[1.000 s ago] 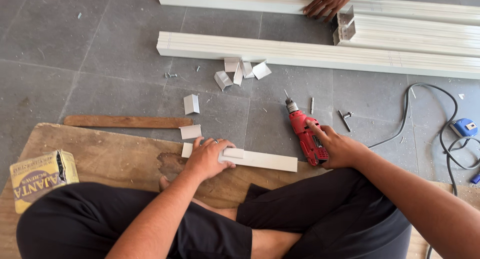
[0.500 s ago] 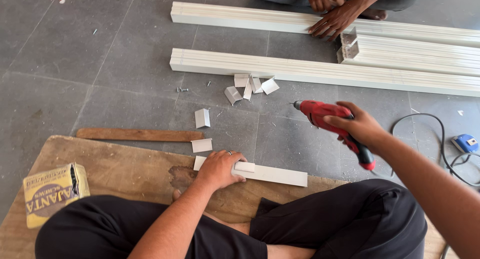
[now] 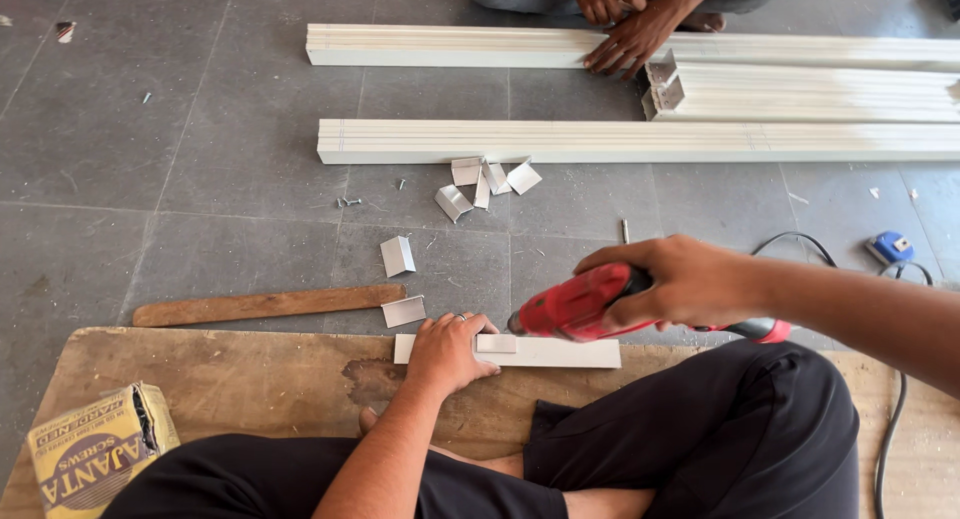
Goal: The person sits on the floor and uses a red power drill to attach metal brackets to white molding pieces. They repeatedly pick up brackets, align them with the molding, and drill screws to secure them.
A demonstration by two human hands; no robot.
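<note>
While the left hand is pressing flat, fingers spread, on a short white channel piece lying on the wooden board, the right hand is wrapping its grip tight around a red drill, whose tip is meeting the piece's top edge. Small white offcuts are lying on the floor near long white profiles.

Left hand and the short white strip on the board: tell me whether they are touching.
Touching. The head view shows the left hand pressed flat on the short white strip, its fingers overlapping the strip's left part with no gap.
</note>
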